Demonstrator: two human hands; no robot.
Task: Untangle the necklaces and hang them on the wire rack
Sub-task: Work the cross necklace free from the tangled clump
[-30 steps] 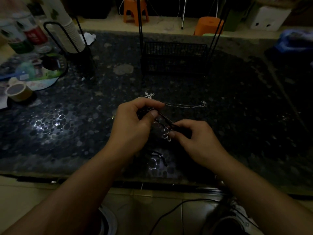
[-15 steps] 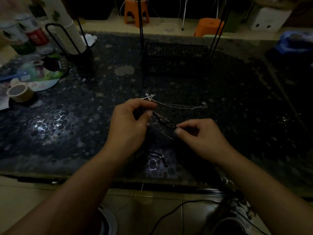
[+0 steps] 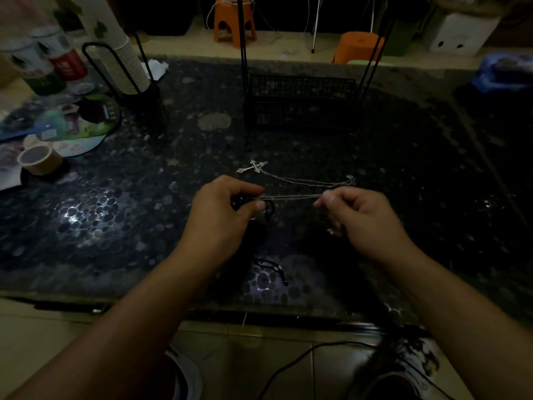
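Observation:
My left hand (image 3: 223, 216) pinches a dark tangle of necklaces, with a black cord (image 3: 269, 208) looping out below its fingers. My right hand (image 3: 362, 219) pinches the other end of a thin silver chain (image 3: 291, 197) stretched taut between both hands. A second silver necklace with a cross pendant (image 3: 253, 167) lies on the table just beyond my hands, its chain running right. Another black cord (image 3: 274, 265) lies near the table's front edge. The black wire rack (image 3: 300, 102) stands at the back centre, its upright posts rising out of view.
On the dark pebble-patterned table (image 3: 115, 215), a stack of paper cups in a wire holder (image 3: 127, 67) stands back left, with bottles (image 3: 54, 67), a printed round sheet and a tape roll (image 3: 39, 160) at the left. Orange stools (image 3: 233, 20) sit on the floor behind. A cable runs below the table.
My right hand has moved right and away from my left hand, drawing the silver chain out taut between them. The left hand stays in place on the tangle.

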